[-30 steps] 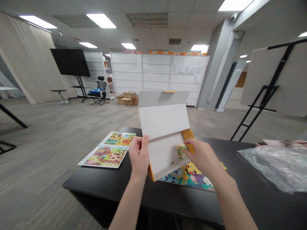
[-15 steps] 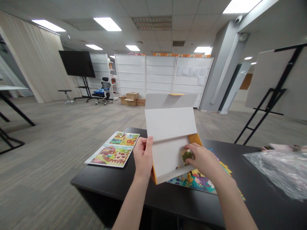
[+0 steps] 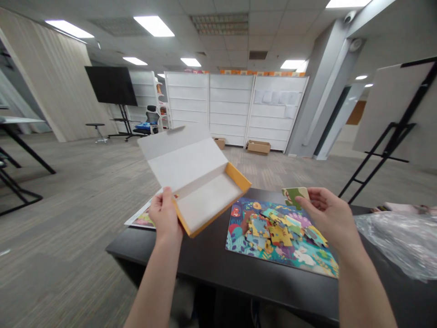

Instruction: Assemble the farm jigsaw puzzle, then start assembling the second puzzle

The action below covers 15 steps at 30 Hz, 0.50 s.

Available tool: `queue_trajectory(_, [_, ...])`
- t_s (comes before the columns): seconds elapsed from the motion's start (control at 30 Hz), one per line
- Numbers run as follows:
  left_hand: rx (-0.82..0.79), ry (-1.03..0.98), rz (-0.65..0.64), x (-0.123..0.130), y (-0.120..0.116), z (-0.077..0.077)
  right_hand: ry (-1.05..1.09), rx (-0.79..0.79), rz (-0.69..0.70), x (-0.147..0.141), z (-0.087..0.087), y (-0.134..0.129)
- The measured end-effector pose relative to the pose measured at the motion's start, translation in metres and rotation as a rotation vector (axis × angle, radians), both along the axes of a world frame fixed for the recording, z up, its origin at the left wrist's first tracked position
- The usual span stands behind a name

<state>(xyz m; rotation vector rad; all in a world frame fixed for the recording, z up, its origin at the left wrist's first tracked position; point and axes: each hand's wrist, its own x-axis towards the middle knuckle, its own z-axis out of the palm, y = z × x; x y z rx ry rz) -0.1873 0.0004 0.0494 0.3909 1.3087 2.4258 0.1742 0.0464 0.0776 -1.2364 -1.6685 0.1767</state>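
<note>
Tilted above the table, an open cardboard box [image 3: 208, 200] with a white inside and yellow sides is gripped at its left edge by my left hand [image 3: 165, 213]. Its lid stands folded back, and a small coloured bit shows near its left inner corner. My right hand [image 3: 329, 214] pinches a green and cream puzzle piece [image 3: 295, 197] between thumb and fingers. Below that hand lies a colourful picture board [image 3: 239, 241] with animals and plants. A loose heap of puzzle pieces [image 3: 282, 234] rests on the board.
The black table [image 3: 208, 264] carries a printed picture sheet [image 3: 141, 219], partly behind my left hand. Crumpled clear plastic [image 3: 399, 241] lies at its right end. Beyond stand a screen on a stand [image 3: 111, 85], white shelves [image 3: 228, 109] and a whiteboard easel [image 3: 392, 114].
The box has moved left and tilted, uncovering the board and the heaped pieces. My right hand has come out of the box and moved right with the puzzle piece.
</note>
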Motion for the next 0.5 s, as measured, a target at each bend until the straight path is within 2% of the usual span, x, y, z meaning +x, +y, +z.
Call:
queue_trajectory(0.13, [-0.067, -0.03, 0.123, -0.051, -0.003, -0.014, -0.012, -0.12, -0.122, 0.029, -0.017, 0.014])
queue_trajectory(0.23, [-0.162, -0.04, 0.131, -0.08, -0.006, -0.024, -0.04, -0.169, -0.16, 0.04, -0.025, 0.019])
queue_trajectory(0.37, [-0.31, -0.056, 0.059, -0.099, -0.005, -0.031, -0.059, -0.195, -0.137, 0.042, -0.031, 0.022])
queue_trajectory(0.5, [-0.426, -0.064, -0.001, -0.104, 0.002, -0.033, -0.033, -0.244, -0.066, 0.036, -0.035, 0.024])
